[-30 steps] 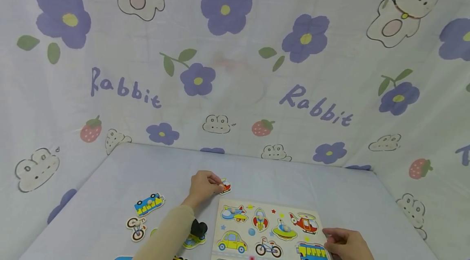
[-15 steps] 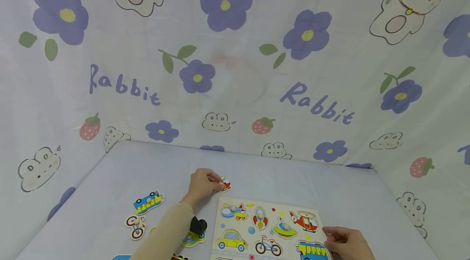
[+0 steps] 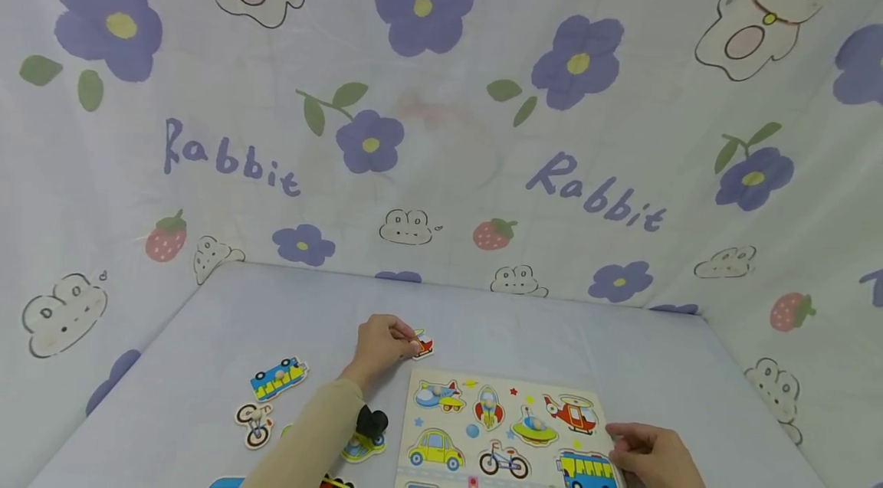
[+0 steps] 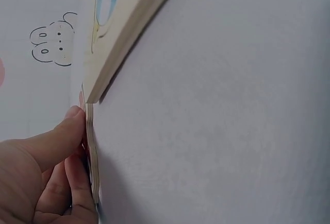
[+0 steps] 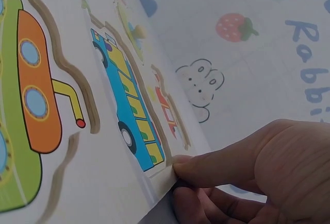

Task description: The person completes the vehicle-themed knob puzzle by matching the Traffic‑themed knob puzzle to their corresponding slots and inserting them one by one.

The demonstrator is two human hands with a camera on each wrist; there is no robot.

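My left hand [image 3: 382, 346] pinches the red helicopter puzzle piece [image 3: 424, 344] just beyond the back left corner of the wooden puzzle board [image 3: 476, 448]. In the left wrist view the piece [image 4: 94, 157] shows edge-on, thumb and fingers on one side of it. At the board's right edge, my right hand [image 3: 651, 453] grips the rim, thumb on top and fingers curled beside it near the bus picture [image 5: 129, 105]. Knobbed plane [image 3: 440, 397], rocket [image 3: 489, 408] and flying saucer [image 3: 534, 430] pieces sit in the board. The helicopter picture [image 3: 572, 415] shows in its recess.
Left of the board lie a bus piece [image 3: 279, 378] and a bicycle piece [image 3: 255, 425]. A yellow-green piece [image 3: 362, 448] and others are partly covered by the left sleeve [image 3: 310, 430], which bears a black wrist camera [image 3: 372, 421]. A printed cloth [image 3: 441, 189] hangs behind.
The head view has tilted down slightly, shifting the backdrop upward. Both hands keep their places, the left on the helicopter piece and the right on the board's edge.
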